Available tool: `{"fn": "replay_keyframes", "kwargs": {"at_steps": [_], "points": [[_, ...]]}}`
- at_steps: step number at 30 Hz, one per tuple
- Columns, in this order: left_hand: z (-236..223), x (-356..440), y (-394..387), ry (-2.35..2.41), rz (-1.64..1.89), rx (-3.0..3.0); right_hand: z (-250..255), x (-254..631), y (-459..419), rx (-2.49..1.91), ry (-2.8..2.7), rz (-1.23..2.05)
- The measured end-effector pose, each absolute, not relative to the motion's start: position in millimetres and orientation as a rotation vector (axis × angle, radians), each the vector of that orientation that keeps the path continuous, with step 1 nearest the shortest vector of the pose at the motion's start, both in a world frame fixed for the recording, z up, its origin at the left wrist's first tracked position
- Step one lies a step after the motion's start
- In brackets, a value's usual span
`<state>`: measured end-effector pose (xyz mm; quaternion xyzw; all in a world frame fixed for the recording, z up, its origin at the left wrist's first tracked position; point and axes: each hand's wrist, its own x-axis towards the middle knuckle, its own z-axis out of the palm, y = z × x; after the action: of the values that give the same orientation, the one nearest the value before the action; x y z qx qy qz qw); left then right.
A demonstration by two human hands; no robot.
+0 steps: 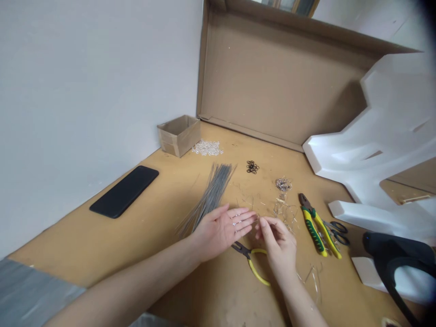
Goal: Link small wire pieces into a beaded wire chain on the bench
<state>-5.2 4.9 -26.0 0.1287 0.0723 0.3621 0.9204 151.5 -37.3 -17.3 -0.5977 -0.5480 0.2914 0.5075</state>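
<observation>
My left hand (225, 227) lies palm up with its fingers stretched out flat. A few tiny clear beads (234, 224) rest on its fingers. Close to those fingertips, my right hand (279, 243) is closed in a pinch on what looks like a thin wire, mostly hidden by the fingers. Under the hands are pliers with yellow handles (254, 268), partly covered by the right hand. A bundle of straight grey wires (216, 186) lies just beyond the left hand. Bent wire pieces (284, 211) are scattered past the right hand.
Loose clear beads (207, 147) lie by a small cardboard box (179, 136). Black rings (252, 167) and a wire heap (283, 184) sit farther back. Yellow-green pliers (316, 227) and scissors (339, 231) lie right; a black phone (124, 191) left. Cardboard (272, 81) and white foam (391, 150) border the table.
</observation>
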Motion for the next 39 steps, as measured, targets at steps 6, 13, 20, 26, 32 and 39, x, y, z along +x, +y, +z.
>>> {"fn": "replay_keyframes", "kwargs": {"at_steps": [6,13,20,26,32,39], "points": [[-24.6,-5.1,4.7,0.158,0.738,0.26,-19.7,152.0,-39.6,-1.435,-1.388,0.681],[-26.0,-5.3,4.2,0.158,0.739,0.27,-21.2,152.9,-39.7,-1.471,-1.497,0.503],[-26.3,-5.6,4.4,0.143,0.732,0.241,-20.2,152.7,-40.7,-1.458,-1.527,0.479],[-22.7,-5.1,3.8,0.164,0.732,0.186,-18.8,152.5,-40.0,-1.459,-1.555,0.441],[-23.1,-5.5,3.8,0.138,0.73,0.17,-18.6,152.5,-40.1,-1.455,-1.567,0.41],[-25.9,-5.5,3.5,0.098,0.735,0.122,-17.6,152.3,-39.9,-1.433,-1.599,0.354]]}}
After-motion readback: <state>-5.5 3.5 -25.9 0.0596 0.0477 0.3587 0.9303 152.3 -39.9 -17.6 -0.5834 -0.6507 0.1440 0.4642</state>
